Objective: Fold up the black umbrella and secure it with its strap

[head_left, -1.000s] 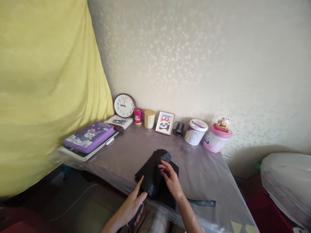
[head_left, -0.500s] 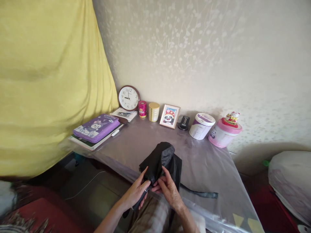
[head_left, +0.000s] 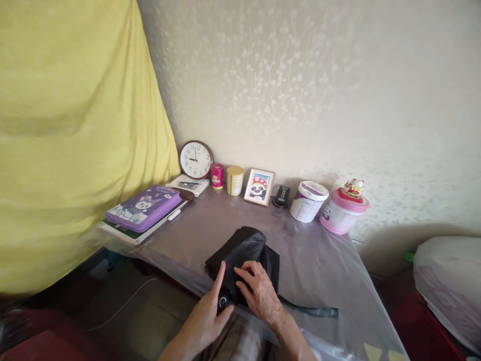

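Note:
A black folding umbrella point(head_left: 240, 245) lies at the front edge of the table, its loose fabric bunched and partly folded. My left hand point(head_left: 210, 313) is around its handle, with the index finger stretched along the fabric and the thumb apart. A round button with a pale ring point(head_left: 223, 302) shows on the handle between thumb and finger. On the fabric just above the handle, my right hand point(head_left: 259, 293) pinches the cloth with bent fingers. A dark strap point(head_left: 311, 311) trails from the umbrella to the right over the table. My left hand's lower fingers are hidden.
Along the back of the plastic-covered table point(head_left: 323, 271) stand a clock point(head_left: 196, 159), a pink can point(head_left: 217, 176), a yellow-lidded tin point(head_left: 235, 180), a framed panda picture point(head_left: 259, 187), a black stand point(head_left: 281, 196) and two tubs point(head_left: 308, 202). A purple case point(head_left: 145, 208) lies at left.
My right hand has turned over and moved up onto the fabric. My left hand has shifted its hold so the handle's button shows. The view has tilted slightly up.

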Motion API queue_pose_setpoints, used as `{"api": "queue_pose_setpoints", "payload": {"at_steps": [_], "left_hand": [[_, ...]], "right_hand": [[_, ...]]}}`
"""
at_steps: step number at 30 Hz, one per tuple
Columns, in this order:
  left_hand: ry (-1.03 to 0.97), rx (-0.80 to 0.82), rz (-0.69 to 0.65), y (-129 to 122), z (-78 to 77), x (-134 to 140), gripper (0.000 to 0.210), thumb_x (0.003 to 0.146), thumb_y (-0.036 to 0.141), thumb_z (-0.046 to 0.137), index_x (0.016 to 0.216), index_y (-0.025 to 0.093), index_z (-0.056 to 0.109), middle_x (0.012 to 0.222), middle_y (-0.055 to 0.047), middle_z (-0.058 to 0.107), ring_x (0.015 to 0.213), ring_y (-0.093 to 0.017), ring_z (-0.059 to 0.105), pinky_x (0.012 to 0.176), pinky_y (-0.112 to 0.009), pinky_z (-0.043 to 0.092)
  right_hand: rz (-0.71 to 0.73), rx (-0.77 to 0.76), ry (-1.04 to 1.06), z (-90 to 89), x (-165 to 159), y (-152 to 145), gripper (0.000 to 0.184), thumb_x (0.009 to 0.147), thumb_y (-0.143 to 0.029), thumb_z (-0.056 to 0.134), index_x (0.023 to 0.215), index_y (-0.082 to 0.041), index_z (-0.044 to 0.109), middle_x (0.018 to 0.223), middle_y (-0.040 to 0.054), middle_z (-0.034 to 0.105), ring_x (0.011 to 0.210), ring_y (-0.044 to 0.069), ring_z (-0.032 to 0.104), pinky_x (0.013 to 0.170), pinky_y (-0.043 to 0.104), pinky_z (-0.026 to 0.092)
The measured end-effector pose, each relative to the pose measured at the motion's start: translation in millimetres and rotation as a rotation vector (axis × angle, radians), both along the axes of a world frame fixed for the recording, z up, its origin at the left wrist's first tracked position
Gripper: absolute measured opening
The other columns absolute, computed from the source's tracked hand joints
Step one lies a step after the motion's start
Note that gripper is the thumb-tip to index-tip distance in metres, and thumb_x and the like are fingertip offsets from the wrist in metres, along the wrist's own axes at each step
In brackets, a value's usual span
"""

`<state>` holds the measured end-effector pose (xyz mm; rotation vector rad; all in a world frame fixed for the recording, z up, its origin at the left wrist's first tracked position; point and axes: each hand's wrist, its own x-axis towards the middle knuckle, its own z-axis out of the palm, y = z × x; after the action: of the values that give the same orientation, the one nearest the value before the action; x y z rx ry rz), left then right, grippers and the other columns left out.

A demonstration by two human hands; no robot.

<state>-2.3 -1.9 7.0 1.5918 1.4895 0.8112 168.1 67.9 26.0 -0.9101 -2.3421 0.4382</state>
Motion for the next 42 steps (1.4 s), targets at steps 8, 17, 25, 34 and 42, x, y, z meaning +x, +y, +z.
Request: {"api": "queue_pose_setpoints", "payload": {"at_steps": [8, 17, 25, 34, 42], "left_hand": [[0.304, -0.038, -0.081, 0.7, -10.0, 1.5, 0.061, 0.089, 0.027, 0.03, 0.144, 0.03, 0.002, 0.112, -0.006, 0.055, 0.101, -0.019, 0.052, 0.089, -0.031, 0.036], [0.241, -0.039, -0.091, 1.1, -6.4, -0.9, 0.063, 0.089, 0.027, 0.03, 0.144, 0.026, 0.0, 0.135, -0.005, 0.038, 0.116, -0.018, 0.044, 0.095, -0.028, 0.031], [0.191, -0.033, -0.086, 0.8, -8.7, -5.6, 0.064, 0.09, 0.031, 0.03, 0.144, 0.023, -0.003, 0.14, -0.007, 0.031, 0.118, -0.018, 0.042, 0.099, -0.028, 0.028], [0.205, -0.05, -0.071, -0.1, -6.7, -4.9, 0.063, 0.091, 0.034, 0.029, 0.144, 0.023, -0.003, 0.135, -0.008, 0.038, 0.115, -0.02, 0.046, 0.096, -0.029, 0.031], [0.197, -0.056, -0.079, -0.8, -6.0, -5.8, 0.064, 0.091, 0.035, 0.03, 0.144, 0.023, -0.004, 0.136, -0.008, 0.037, 0.12, -0.018, 0.041, 0.098, -0.028, 0.029]], "right_hand": [[0.006, 0.104, 0.012, -17.8, -0.4, 36.6, 0.032, 0.091, -0.023, 0.037, 0.119, -0.022, 0.055, 0.125, 0.0053, 0.05, 0.123, 0.018, 0.036, 0.104, 0.042, 0.028], [-0.189, -0.1, 0.101, -25.7, 6.8, 120.2, 0.033, 0.086, -0.026, 0.042, 0.114, -0.018, 0.058, 0.123, 0.0062, 0.052, 0.121, 0.02, 0.041, 0.105, 0.041, 0.024], [-0.646, -0.496, 0.372, -29.4, 82.7, 108.0, 0.034, 0.083, -0.029, 0.038, 0.105, -0.011, 0.057, 0.099, 0.0114, 0.062, 0.09, 0.019, 0.061, 0.077, 0.033, 0.049], [-0.701, -0.876, 0.646, -31.7, 84.2, 56.2, 0.033, 0.075, -0.033, 0.049, 0.099, -0.011, 0.058, 0.085, 0.0096, 0.061, 0.078, 0.019, 0.061, 0.057, 0.028, 0.052], [-0.622, -0.953, 0.795, -13.7, 66.2, 45.2, 0.046, 0.073, -0.049, 0.052, 0.1, -0.012, 0.055, 0.079, 0.0058, 0.055, 0.065, 0.013, 0.054, 0.052, 0.023, 0.048]]}}
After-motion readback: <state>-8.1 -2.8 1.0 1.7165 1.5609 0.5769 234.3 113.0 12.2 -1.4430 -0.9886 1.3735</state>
